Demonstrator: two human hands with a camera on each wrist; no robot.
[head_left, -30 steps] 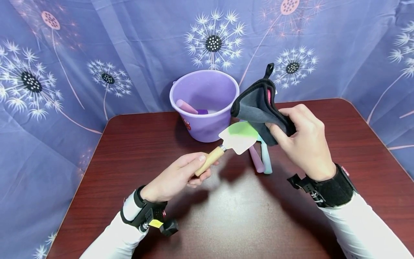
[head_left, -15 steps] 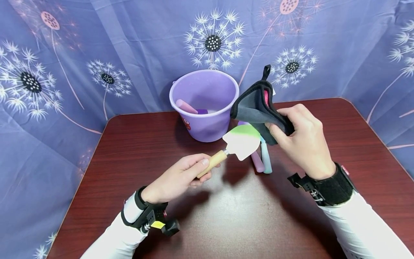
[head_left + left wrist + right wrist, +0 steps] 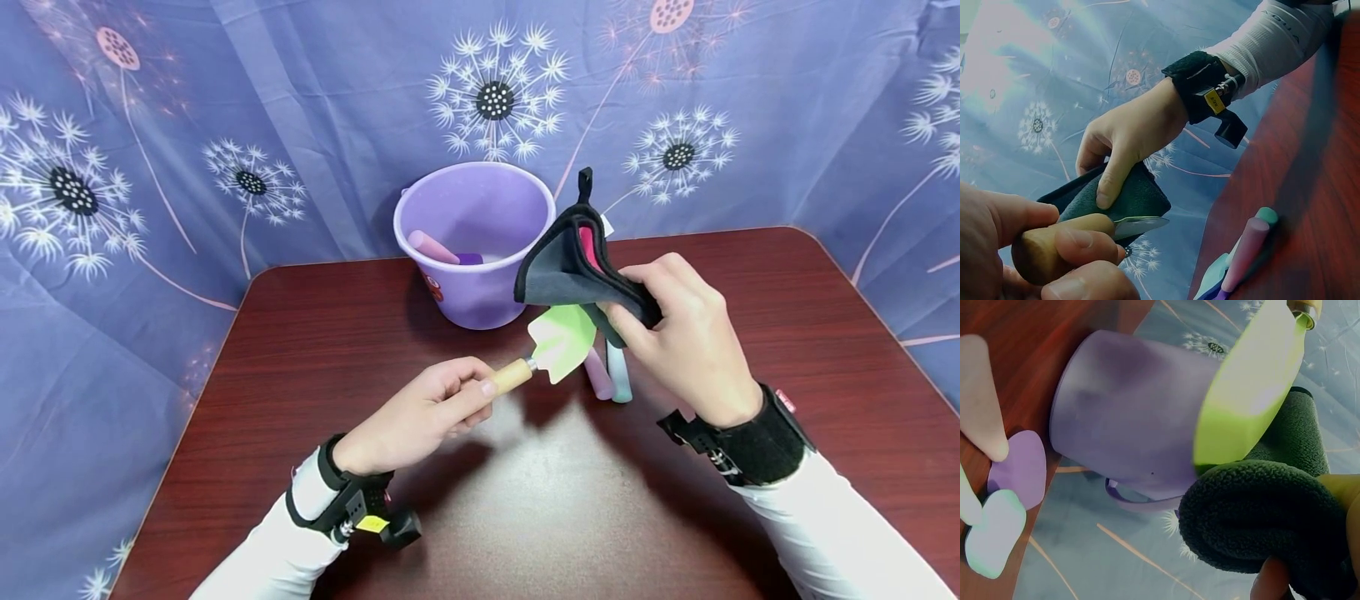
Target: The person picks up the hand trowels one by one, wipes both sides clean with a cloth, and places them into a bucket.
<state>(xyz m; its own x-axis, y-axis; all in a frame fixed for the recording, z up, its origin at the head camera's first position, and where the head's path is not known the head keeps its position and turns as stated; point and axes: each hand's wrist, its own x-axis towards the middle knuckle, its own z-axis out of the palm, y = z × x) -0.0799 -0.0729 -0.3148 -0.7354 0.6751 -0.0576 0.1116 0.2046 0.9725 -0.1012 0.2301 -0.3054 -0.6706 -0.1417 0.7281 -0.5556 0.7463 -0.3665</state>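
One grey cloth, white tag

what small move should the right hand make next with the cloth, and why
Probably the right hand should draw the cloth along the trowel toward its handle: in the head view the cloth already overlaps the trowel's far end, and the left hand grips the handle, so it could brace it.

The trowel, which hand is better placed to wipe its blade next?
Right hand, most likely: it holds the dark folded cloth by the blade, while the left hand grips the trowel's wooden handle.
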